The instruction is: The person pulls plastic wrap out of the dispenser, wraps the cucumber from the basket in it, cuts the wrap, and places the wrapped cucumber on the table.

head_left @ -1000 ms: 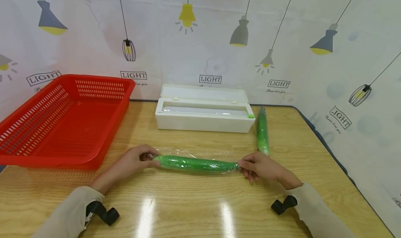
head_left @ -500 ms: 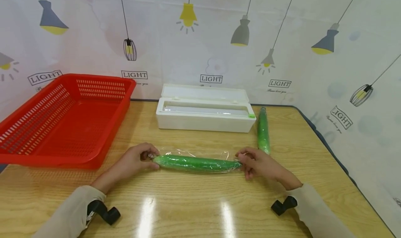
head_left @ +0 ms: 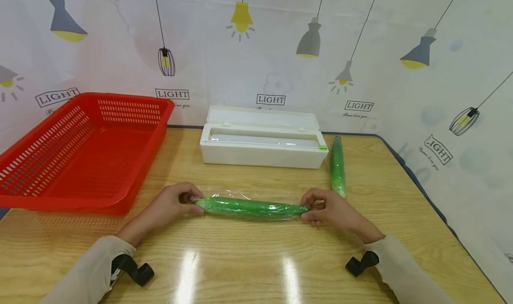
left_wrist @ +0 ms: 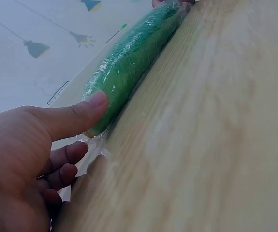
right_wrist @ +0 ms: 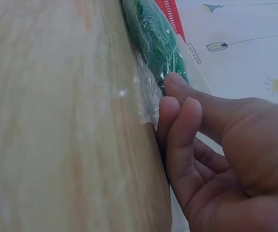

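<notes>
A long green cucumber in clear plastic wrap lies crosswise on the table between both hands. My left hand grips its left end, the thumb pressed on the tip in the left wrist view while the other fingers curl below. At the opposite end, my right hand pinches the tip and its loose film between thumb and fingers. In the right wrist view the crinkled plastic wrap bunches at the fingertips. Some transparent film also spreads out behind the cucumber.
Behind the hands stands a white wrap dispenser box with its lid up and a film roll inside. A second wrapped cucumber lies to its right, just beyond my right hand. At left is a red plastic basket.
My right hand has shifted its fingers at the cucumber's right end, thumb and fingers repositioning on the film there. The left hand keeps its grip, and the cucumber stays nearly in place.
</notes>
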Demonstrator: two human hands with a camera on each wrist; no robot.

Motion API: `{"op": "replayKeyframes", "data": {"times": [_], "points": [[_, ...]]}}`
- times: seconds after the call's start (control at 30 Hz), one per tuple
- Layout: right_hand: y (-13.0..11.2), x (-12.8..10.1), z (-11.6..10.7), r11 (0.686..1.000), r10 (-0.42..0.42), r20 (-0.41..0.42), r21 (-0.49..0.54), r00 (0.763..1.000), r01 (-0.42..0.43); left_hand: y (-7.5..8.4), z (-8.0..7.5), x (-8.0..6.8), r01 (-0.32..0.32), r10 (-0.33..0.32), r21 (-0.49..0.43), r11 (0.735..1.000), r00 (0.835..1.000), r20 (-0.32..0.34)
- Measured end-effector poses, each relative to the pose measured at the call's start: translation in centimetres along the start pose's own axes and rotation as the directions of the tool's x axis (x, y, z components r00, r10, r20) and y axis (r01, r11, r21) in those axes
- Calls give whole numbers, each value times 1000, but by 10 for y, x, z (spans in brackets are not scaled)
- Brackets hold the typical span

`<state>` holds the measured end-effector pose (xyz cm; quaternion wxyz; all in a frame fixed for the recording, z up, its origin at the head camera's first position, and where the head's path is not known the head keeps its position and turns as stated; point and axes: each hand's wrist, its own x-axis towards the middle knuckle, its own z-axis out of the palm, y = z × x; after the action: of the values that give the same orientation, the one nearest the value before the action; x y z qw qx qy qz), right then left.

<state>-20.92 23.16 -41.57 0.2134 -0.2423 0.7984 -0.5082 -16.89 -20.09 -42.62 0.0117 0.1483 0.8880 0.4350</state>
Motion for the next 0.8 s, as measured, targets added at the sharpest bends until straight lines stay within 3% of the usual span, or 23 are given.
{"op": "replayKeyframes", "data": {"times": [0.13, 0.4, 0.63, 0.8], "points": [[0, -1, 0, 1000, 18, -9, -9, 1000, -18, 0, -1, 0, 17, -17, 13, 1000, 1000, 7], [1, -1, -2, 999, -24, 4, -27, 1000, 24, -1, -2, 2, 22, -22, 4, 1000, 1000, 18], [1, 0, -2, 998, -53, 6, -37, 999, 53, -1, -1, 1, -34, 34, -60, 998, 999, -2], [-1, -1, 0, 996, -35, -47, -85, 998, 31, -1, 0, 1, -74, 72, -79, 994, 997, -35]]}}
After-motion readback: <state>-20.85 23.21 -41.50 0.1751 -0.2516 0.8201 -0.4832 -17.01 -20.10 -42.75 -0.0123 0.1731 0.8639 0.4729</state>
